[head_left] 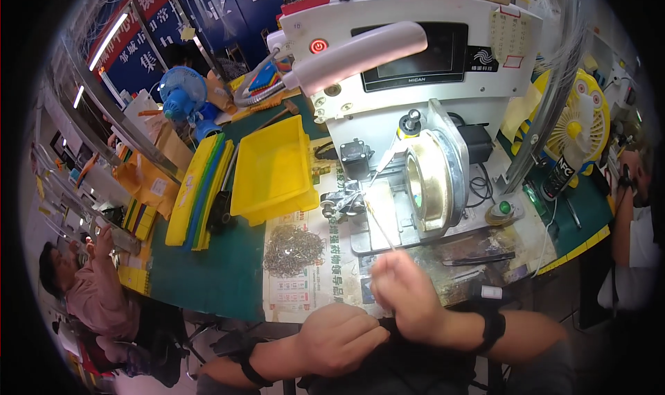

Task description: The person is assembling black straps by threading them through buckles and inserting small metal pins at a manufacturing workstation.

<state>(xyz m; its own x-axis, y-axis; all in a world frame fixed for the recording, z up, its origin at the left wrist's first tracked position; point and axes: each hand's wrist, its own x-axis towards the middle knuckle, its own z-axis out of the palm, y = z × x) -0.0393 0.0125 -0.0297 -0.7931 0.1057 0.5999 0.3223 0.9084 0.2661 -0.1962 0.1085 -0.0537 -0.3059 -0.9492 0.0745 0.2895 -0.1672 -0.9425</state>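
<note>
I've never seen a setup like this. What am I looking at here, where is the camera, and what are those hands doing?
There is no robot here: this is one picture from a wide fisheye camera worn on a person's head, looking down, so straight edges bend near the rim. The two forearms rising from the bottom edge are the wearer's own. The right hand pinches a thin pale strand that runs up toward a white benchtop machine with a shiny brass-coloured ring. The left hand is a closed fist low down; whether it holds anything is hidden. On the green bench lie a sheet of newspaper with a heap of small metal pieces, a yellow bin and a blue fan. Other people sit at both edges.
</note>
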